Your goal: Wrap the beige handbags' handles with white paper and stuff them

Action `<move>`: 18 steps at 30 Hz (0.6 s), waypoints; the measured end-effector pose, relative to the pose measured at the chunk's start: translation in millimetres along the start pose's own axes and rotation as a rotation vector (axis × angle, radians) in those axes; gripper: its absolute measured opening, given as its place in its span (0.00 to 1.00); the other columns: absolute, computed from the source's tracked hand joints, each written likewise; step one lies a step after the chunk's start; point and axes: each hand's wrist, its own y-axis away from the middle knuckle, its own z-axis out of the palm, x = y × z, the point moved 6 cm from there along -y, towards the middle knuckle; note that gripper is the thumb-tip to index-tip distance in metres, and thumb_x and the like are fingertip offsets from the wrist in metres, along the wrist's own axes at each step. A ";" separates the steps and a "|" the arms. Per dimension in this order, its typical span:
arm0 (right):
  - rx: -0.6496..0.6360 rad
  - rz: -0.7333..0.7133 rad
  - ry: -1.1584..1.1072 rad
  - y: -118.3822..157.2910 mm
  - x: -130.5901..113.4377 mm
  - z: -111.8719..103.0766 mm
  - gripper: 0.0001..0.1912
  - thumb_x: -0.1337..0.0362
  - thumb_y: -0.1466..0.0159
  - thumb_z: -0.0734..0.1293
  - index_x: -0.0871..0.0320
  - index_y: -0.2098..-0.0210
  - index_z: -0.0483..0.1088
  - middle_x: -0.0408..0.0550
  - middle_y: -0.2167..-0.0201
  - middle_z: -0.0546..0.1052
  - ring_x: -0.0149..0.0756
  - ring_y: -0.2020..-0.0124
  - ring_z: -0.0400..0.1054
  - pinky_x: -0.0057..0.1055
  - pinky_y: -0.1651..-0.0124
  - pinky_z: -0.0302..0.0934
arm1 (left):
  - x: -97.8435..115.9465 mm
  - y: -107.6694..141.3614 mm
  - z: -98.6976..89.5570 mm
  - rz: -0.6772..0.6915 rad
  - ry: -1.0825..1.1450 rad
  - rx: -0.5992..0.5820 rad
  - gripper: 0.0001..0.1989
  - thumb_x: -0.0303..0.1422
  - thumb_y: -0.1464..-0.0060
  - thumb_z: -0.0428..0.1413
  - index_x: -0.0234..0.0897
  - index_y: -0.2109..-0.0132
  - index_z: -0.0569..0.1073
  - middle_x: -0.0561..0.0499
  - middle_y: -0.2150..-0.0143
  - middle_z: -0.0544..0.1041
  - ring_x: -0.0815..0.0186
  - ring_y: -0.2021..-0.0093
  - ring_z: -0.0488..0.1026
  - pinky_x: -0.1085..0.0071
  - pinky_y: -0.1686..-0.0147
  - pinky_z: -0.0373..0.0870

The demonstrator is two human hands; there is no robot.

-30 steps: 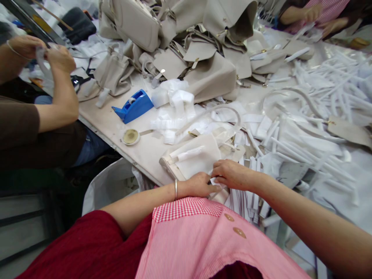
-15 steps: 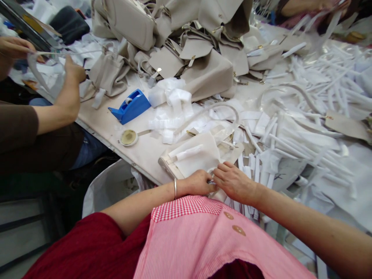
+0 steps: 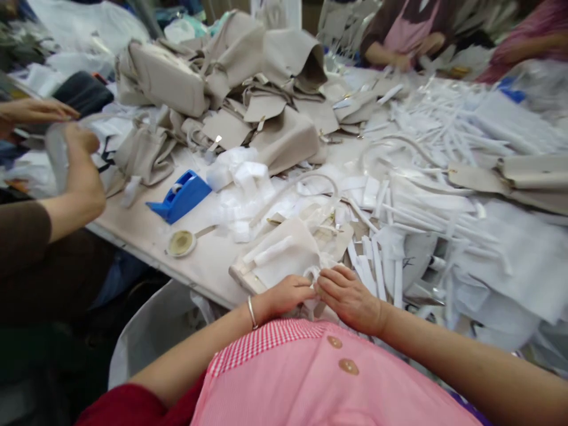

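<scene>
A light beige bag (image 3: pixel 288 254) lies on its side at the table's front edge, with white wrapping over it and its curved strap behind. At its right end, my left hand (image 3: pixel 288 294) and my right hand (image 3: pixel 348 296) meet, fingertips almost touching. Both hands have bent fingers closed around a small part with white material by it; what exactly they pinch is hidden. A bangle circles my left wrist.
A blue tape dispenser (image 3: pixel 180 196) and a round tape roll (image 3: pixel 181 243) lie left on the table (image 3: pixel 208 260). Beige bags (image 3: pixel 284 142) are heaped behind, white strips (image 3: pixel 444 219) right. A white sack (image 3: pixel 151 319) hangs below the edge. A person's hands (image 3: pixel 82 142) work at left; others stand behind.
The camera view has tilted up and turned right, showing more people at the back. My hands remain at the bag's end; my left fingers look straighter, and white material now shows between the hands.
</scene>
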 end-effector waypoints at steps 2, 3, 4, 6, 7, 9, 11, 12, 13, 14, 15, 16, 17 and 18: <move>0.032 0.030 0.006 2.3 0.7 -2.7 0.09 0.69 0.33 0.62 0.58 0.57 0.73 0.52 0.57 0.77 0.44 0.48 0.63 0.43 0.46 0.54 | 7.7 0.9 0.8 0.037 0.018 -0.023 0.18 0.44 0.43 0.49 0.36 0.74 0.66 0.51 0.71 0.68 0.67 0.68 0.63 0.73 0.66 0.62; 0.045 0.042 0.015 3.2 2.1 -3.4 0.09 0.68 0.33 0.62 0.57 0.57 0.73 0.52 0.57 0.77 0.43 0.48 0.63 0.43 0.46 0.54 | 8.9 0.0 -0.6 0.029 0.038 -0.012 0.20 0.46 0.42 0.48 0.36 0.74 0.65 0.51 0.71 0.68 0.67 0.68 0.63 0.73 0.66 0.62; 0.053 0.054 0.025 3.8 4.2 -3.4 0.09 0.67 0.32 0.62 0.57 0.57 0.73 0.51 0.57 0.77 0.42 0.48 0.64 0.42 0.47 0.55 | 9.4 -1.7 -0.6 0.021 0.034 -0.026 0.22 0.48 0.40 0.44 0.36 0.74 0.64 0.52 0.73 0.67 0.67 0.70 0.62 0.72 0.67 0.62; 0.065 0.081 0.043 5.6 9.1 -2.9 0.09 0.66 0.32 0.61 0.56 0.57 0.73 0.49 0.57 0.77 0.40 0.49 0.64 0.41 0.46 0.55 | 7.8 -6.0 0.6 -0.023 0.063 -0.067 0.24 0.50 0.39 0.42 0.36 0.73 0.65 0.53 0.74 0.66 0.68 0.71 0.61 0.72 0.68 0.61; 0.075 0.100 0.047 7.1 10.8 -3.1 0.08 0.66 0.32 0.61 0.56 0.57 0.73 0.49 0.57 0.77 0.40 0.49 0.64 0.40 0.46 0.55 | 6.8 -7.6 1.8 -0.048 0.080 -0.082 0.24 0.51 0.39 0.43 0.35 0.72 0.65 0.53 0.74 0.65 0.68 0.72 0.61 0.72 0.69 0.61; 0.112 0.150 0.051 12.0 10.8 -5.5 0.08 0.66 0.32 0.62 0.56 0.57 0.73 0.49 0.54 0.77 0.41 0.47 0.63 0.41 0.44 0.54 | 5.1 -8.5 3.5 -0.089 0.101 -0.076 0.24 0.51 0.41 0.46 0.35 0.71 0.66 0.54 0.74 0.65 0.69 0.72 0.60 0.73 0.69 0.60; 0.150 0.205 0.033 19.8 6.4 -8.7 0.10 0.67 0.33 0.63 0.56 0.54 0.73 0.50 0.49 0.75 0.43 0.43 0.60 0.43 0.42 0.52 | 4.7 -7.0 4.1 -0.095 0.065 -0.043 0.23 0.50 0.41 0.48 0.34 0.71 0.67 0.54 0.73 0.65 0.69 0.71 0.60 0.73 0.69 0.60; 0.164 0.238 0.004 24.6 3.7 -9.6 0.11 0.67 0.33 0.63 0.55 0.52 0.72 0.50 0.46 0.73 0.45 0.41 0.58 0.45 0.41 0.51 | 4.2 -6.1 4.1 -0.092 0.039 -0.026 0.22 0.49 0.41 0.48 0.34 0.70 0.68 0.54 0.73 0.66 0.69 0.71 0.61 0.73 0.68 0.60; 0.178 0.279 -0.040 29.8 1.2 -10.0 0.12 0.67 0.34 0.64 0.54 0.51 0.72 0.52 0.44 0.72 0.47 0.39 0.57 0.46 0.40 0.51 | 3.2 -5.3 3.9 -0.089 0.022 -0.012 0.22 0.48 0.40 0.47 0.33 0.70 0.69 0.54 0.72 0.66 0.69 0.70 0.61 0.73 0.68 0.60; 0.201 0.345 -0.103 35.4 0.1 -9.8 0.13 0.65 0.34 0.65 0.54 0.51 0.73 0.53 0.44 0.71 0.48 0.40 0.58 0.47 0.40 0.52 | 1.7 -4.8 3.8 -0.088 0.014 -0.003 0.21 0.47 0.40 0.47 0.33 0.69 0.69 0.54 0.72 0.67 0.69 0.70 0.62 0.74 0.68 0.60; 0.233 0.442 -0.182 41.2 0.6 -8.7 0.13 0.64 0.35 0.65 0.55 0.51 0.73 0.56 0.46 0.72 0.48 0.42 0.60 0.46 0.42 0.54 | -0.3 -4.4 3.8 -0.092 0.017 0.001 0.20 0.46 0.39 0.47 0.33 0.68 0.69 0.54 0.72 0.67 0.69 0.70 0.62 0.74 0.68 0.60; 0.256 0.568 -0.283 46.9 2.4 -5.3 0.13 0.62 0.35 0.65 0.56 0.52 0.73 0.57 0.50 0.74 0.47 0.47 0.64 0.44 0.46 0.58 | -2.6 -4.1 3.9 -0.097 0.023 0.000 0.20 0.46 0.39 0.46 0.33 0.68 0.70 0.54 0.72 0.67 0.69 0.70 0.62 0.74 0.68 0.60; 0.259 0.716 -0.409 52.2 4.7 1.3 0.14 0.59 0.35 0.65 0.58 0.53 0.74 0.56 0.56 0.76 0.45 0.53 0.68 0.41 0.51 0.62 | -4.7 -3.9 4.0 -0.101 0.026 -0.003 0.20 0.45 0.39 0.46 0.33 0.67 0.70 0.54 0.72 0.67 0.69 0.70 0.63 0.74 0.69 0.60; 0.239 0.866 -0.552 56.3 6.1 10.8 0.14 0.57 0.35 0.64 0.59 0.56 0.75 0.54 0.63 0.77 0.42 0.61 0.69 0.37 0.57 0.64 | -6.4 -3.6 4.0 -0.102 0.023 -0.008 0.20 0.45 0.39 0.47 0.33 0.67 0.70 0.54 0.72 0.67 0.69 0.70 0.63 0.74 0.69 0.60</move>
